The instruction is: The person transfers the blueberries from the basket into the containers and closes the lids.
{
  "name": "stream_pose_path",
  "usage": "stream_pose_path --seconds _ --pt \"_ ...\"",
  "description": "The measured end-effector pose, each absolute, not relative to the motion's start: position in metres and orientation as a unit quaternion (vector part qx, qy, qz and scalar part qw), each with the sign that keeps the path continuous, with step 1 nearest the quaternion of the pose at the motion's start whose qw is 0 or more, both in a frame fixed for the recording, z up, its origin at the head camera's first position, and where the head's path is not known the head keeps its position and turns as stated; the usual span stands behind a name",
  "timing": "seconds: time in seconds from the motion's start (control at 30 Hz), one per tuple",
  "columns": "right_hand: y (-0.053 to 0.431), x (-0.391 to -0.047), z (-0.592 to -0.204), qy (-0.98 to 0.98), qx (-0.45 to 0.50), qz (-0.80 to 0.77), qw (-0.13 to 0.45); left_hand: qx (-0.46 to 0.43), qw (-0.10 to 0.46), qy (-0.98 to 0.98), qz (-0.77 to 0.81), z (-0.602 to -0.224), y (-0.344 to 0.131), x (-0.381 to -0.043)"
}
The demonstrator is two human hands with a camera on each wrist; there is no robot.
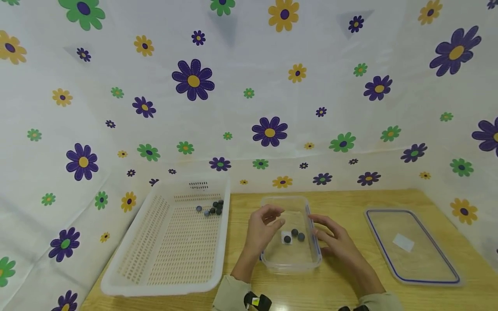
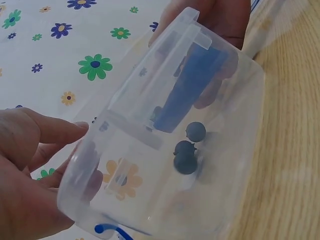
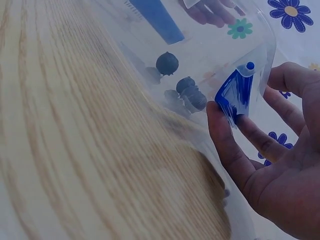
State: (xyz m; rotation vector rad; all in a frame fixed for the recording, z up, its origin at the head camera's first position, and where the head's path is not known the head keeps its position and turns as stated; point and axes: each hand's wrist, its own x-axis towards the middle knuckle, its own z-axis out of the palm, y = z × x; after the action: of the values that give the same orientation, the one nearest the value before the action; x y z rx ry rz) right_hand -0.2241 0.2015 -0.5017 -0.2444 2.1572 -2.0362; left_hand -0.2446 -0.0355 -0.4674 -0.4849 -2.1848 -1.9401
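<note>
A clear plastic food container (image 1: 289, 264) with blue-edged side latches stands on the table between both hands, holding 3 blueberries (image 1: 295, 232). My left hand (image 1: 261, 229) is at its left side, fingers bent over the rim with thumb and index apart; in the left wrist view, some fingertips show through the cloudy wall. On the opposite side, my right hand (image 1: 339, 242) touches the wall with extended fingers. The right wrist view shows those fingertips right at the blue latch flap (image 3: 236, 92), which hangs outward. Neither hand holds a berry.
Left of the container is a white slotted plastic basket (image 1: 183, 259), with several blueberries (image 1: 215, 208) in its far right corner. The container's lid (image 1: 426, 259), with a blue seal and a white label, lies at the right. Behind the table hangs a flowered cloth (image 1: 233, 116).
</note>
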Motion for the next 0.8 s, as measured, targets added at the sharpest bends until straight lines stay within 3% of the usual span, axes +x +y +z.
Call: stream_pose_path --seconds 0.23,0.5,0.8 --pt "0.203 -0.227 -0.496 0.725 -0.086 -0.679 0.078 -0.168 0.084 -0.751 -0.634 -0.447 -0.039 -0.238" --pt "0.201 -0.225 -0.500 0.713 -0.097 -0.690 0.077 -0.222 0.078 -0.747 -0.621 -0.391 -0.062 -0.212" --pt "0.204 -0.223 -0.504 0.713 -0.093 -0.691 0.073 -0.238 0.130 -0.768 -0.581 -0.334 -0.104 -0.202"
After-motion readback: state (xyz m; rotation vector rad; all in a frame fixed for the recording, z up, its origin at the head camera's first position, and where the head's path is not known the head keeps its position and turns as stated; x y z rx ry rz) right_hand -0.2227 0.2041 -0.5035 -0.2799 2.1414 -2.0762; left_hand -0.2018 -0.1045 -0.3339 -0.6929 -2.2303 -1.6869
